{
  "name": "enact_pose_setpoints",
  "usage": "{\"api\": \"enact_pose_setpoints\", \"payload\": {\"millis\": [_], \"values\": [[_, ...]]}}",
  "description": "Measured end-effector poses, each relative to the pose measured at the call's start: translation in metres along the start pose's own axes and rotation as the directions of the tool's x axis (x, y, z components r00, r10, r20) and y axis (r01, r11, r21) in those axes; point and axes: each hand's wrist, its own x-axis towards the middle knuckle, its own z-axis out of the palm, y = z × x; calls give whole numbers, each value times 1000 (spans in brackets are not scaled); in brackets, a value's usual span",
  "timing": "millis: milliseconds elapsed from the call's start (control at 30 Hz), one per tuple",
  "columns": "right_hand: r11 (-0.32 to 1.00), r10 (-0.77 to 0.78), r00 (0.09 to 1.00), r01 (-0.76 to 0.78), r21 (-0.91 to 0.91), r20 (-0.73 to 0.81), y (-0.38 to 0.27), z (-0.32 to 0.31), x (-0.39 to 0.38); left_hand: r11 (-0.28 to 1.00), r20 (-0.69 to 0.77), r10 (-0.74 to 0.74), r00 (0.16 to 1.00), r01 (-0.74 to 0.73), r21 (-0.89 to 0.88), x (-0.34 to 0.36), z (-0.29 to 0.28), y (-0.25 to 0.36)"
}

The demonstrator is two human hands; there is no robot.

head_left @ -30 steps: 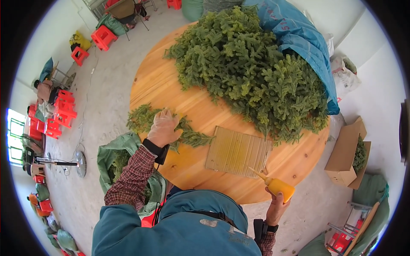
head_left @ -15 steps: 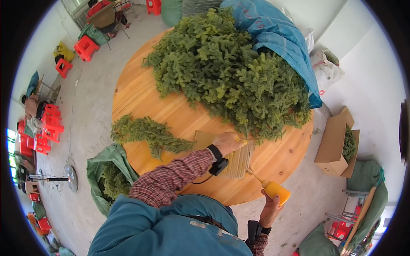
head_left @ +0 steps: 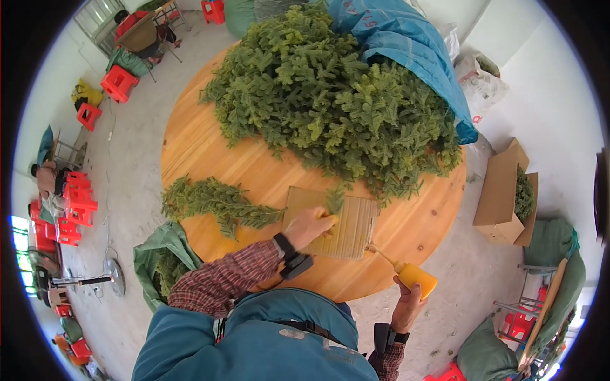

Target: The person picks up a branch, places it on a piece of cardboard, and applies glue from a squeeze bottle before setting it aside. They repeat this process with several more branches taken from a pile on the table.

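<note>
My left hand point(head_left: 307, 227) is closed, pinching a small green fir-like sprig point(head_left: 335, 199) that stands up from its fingertips. It is over a flat piece of corrugated cardboard point(head_left: 356, 223) on the round wooden table. My right hand point(head_left: 407, 306) grips a yellow squeeze bottle point(head_left: 417, 279) beyond the table's near right edge. The bottle's long thin nozzle points up and left, its tip by the cardboard's right corner. Left of the cardboard lies a long leafy garland point(head_left: 219, 202). A big heap of green sprigs point(head_left: 318, 95) covers the far side.
A blue woven sack point(head_left: 406, 57) lies against the heap. A green sack point(head_left: 166, 254) of foliage leans at the table's left edge point(head_left: 190, 130). On the floor at right stands an open carton point(head_left: 502, 200). Red stools point(head_left: 119, 83) and seated people are at left.
My left hand has drawn left from the cardboard's far right side, and a sprig now shows upright in its fingers. My right hand keeps the bottle in nearly the same place.
</note>
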Motion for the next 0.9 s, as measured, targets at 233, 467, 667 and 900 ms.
{"api": "enact_pose_setpoints", "payload": {"millis": [233,467,667,900], "values": [[998,58,994,-56,-23,94,10,28,5,983,31,-184,982,183,33,-45,-24,-91],[994,105,977,-95,-58,186,14,44,-1,584,243,-190,951,-90,807,-78,-47,9],[986,150,971,-135,-93,188,21,49,-5,57,316,480,818,-389,920,-72,-43,-36],[990,127,977,-116,-75,170,20,55,-4,259,227,321,920,-316,913,-56,4,-41]]}}
